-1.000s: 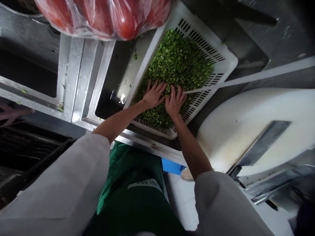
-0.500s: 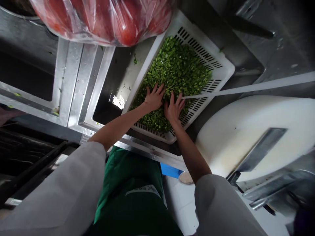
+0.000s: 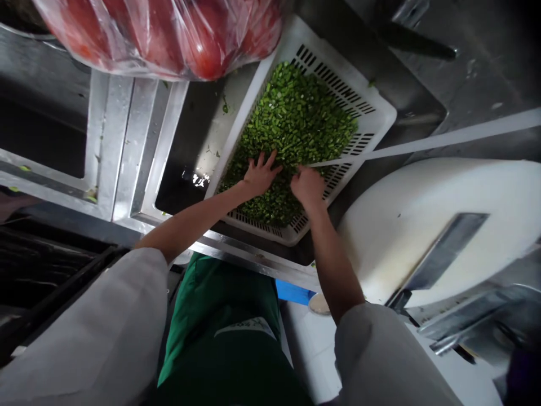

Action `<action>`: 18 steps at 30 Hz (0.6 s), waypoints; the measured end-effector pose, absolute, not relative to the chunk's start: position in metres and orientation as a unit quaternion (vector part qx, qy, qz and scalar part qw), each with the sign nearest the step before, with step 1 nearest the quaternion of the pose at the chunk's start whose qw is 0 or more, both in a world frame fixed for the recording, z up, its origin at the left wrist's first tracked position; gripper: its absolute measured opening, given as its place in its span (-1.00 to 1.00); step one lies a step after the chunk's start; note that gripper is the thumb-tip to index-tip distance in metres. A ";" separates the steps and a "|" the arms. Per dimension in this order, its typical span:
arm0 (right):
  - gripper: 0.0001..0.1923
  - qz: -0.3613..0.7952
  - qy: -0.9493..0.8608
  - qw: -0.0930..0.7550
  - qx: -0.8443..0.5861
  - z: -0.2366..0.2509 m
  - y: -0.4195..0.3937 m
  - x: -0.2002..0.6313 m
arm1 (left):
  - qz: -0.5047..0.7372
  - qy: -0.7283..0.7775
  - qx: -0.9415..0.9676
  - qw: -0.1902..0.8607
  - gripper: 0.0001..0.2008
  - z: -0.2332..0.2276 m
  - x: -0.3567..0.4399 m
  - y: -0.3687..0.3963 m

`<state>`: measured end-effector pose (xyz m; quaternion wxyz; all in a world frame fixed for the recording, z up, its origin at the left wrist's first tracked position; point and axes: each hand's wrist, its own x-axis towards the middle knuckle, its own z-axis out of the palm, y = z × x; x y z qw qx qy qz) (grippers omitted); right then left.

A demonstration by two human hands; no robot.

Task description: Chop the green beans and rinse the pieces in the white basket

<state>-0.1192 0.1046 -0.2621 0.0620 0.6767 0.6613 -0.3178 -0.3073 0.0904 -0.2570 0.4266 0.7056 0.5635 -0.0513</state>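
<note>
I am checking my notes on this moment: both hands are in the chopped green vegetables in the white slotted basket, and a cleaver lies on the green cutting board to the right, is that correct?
Not quite: the cutting board is white, not green, as the head view shows. The rest holds: the left hand and right hand are in the chopped green vegetables in the white slotted basket, and the cleaver lies on that board.

The right hand's (image 3: 308, 186) fingertips seem buried in the chopped greens (image 3: 296, 124); the red bag (image 3: 169, 34) is cut off above.

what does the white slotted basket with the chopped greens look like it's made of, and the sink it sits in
The white slotted basket looks like moulded plastic: matte, uniform white, with regular vent slots. The grey metal sink appears to be stainless steel, brushed and shiny, catching bright reflections along its folded rims.
</note>
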 end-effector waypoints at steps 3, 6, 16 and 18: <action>-0.34 -0.277 0.691 -0.004 0.667 -0.271 0.169 -0.128 | -0.043 0.572 0.702 0.421 -0.55 -0.247 -0.318 0.099; -0.28 -0.223 0.739 -0.004 0.636 -0.289 0.218 -0.148 | -0.015 0.578 0.707 0.408 -0.54 -0.245 -0.333 0.104; -0.46 -0.229 0.665 -0.096 0.704 -0.266 0.213 -0.114 | 0.042 0.626 0.682 0.377 -0.31 -0.262 -0.345 0.090; -0.58 -0.214 0.568 -0.177 0.775 -0.258 0.241 -0.090 | 0.046 0.623 0.679 0.386 -0.27 -0.269 -0.341 0.085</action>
